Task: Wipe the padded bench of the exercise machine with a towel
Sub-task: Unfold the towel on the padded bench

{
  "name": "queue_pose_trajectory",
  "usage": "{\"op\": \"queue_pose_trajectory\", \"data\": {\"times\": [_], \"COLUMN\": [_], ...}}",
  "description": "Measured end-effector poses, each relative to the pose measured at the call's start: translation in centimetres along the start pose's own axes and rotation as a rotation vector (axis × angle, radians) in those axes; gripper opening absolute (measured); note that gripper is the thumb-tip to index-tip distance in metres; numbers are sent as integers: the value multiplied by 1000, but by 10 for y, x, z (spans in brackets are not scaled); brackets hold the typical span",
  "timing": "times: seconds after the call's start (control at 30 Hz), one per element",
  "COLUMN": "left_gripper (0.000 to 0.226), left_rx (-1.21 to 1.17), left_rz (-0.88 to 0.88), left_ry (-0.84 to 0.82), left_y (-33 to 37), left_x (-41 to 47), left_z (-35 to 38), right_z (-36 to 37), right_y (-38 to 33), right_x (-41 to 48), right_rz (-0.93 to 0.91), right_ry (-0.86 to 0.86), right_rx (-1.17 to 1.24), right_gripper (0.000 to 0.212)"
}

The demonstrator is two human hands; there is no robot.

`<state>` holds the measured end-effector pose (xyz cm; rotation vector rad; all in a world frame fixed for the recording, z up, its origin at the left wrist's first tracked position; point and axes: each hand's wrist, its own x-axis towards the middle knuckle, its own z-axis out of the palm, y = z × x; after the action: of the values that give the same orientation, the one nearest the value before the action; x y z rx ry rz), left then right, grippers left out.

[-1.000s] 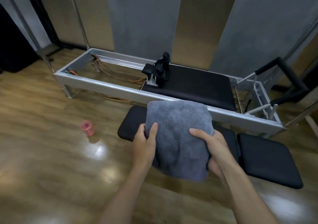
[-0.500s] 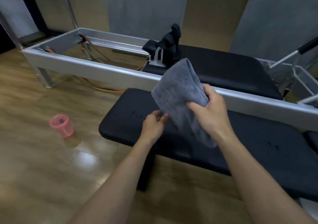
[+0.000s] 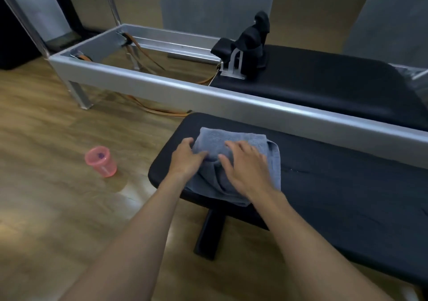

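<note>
A grey-blue terry towel (image 3: 234, 161) lies folded on the black padded counter (image 3: 335, 185), at the counter's rounded left end. The towel looks thick and nubbly, roughly rectangular, with its far edge straight and flat against the padding; its near part is bunched into soft folds, and its near edge droops a little over the counter's front edge. A doubled layer shows along its right side.

Both hands rest on top of the towel. The left hand (image 3: 187, 159) sits at the towel's left edge, fingers curled loosely, the fingertips pressing into the cloth and the thumb tucked against a fold; whether it pinches the fabric or only pushes on it cannot be told. The right hand (image 3: 245, 168) lies flat on the towel's middle, fingers spread and extended, palm down, gripping nothing. Both are slightly blurred.

The counter's surface is matte black and smooth, with a few faint creases toward its right end, and it stands on a black post (image 3: 209, 236) under its left portion. Just behind the counter runs the silver rail of the reformer frame (image 3: 162, 85), which carries its own black padded carriage (image 3: 324, 80) with a black shoulder rest (image 3: 250, 43) standing upright. Left of the counter, on the wooden floor (image 3: 58, 185), stands a translucent pink cup (image 3: 100, 161), well apart from the towel.
</note>
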<state>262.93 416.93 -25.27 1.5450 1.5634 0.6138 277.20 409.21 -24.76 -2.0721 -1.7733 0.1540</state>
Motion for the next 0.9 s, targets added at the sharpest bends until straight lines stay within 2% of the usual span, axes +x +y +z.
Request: {"op": "queue_pose_trajectory", "data": {"times": [0.07, 0.13, 0.23, 0.3, 0.37, 0.43, 0.57, 0.73, 0.9], "left_gripper": [58, 52, 35, 20, 19, 24, 34, 35, 33], "left_rx": [115, 159, 173, 196, 231, 281, 220, 163, 8], "left_rz": [40, 70, 117, 197, 268, 269, 178, 253, 127], "left_ry": [-5, 1, 17, 84, 211, 285, 181, 93, 4], "left_y": [1, 0, -9, -15, -23, -31, -47, -50, -62], "left_x": [3, 8, 20, 33, 47, 60, 87, 108, 136], "left_z": [3, 4, 0, -8, -16, -21, -28, -26, -28], "right_z": [10, 26, 49, 57, 59, 58, 72, 78, 89], "right_y": [-7, -12, -13, -13, -15, -21, -53, -64, -65], "right_x": [14, 19, 15, 10, 6, -1, -22, -4, 13], "right_rz": [88, 133, 136, 136, 132, 146, 104, 132, 144], "right_ry": [-161, -245, -158, -116, -115, -125, -118, -113, -107], "right_rx": [-31, -57, -112, -146, -159, -147, -140, -174, -197], "right_gripper": [56, 62, 67, 72, 77, 81, 92, 83, 81]}}
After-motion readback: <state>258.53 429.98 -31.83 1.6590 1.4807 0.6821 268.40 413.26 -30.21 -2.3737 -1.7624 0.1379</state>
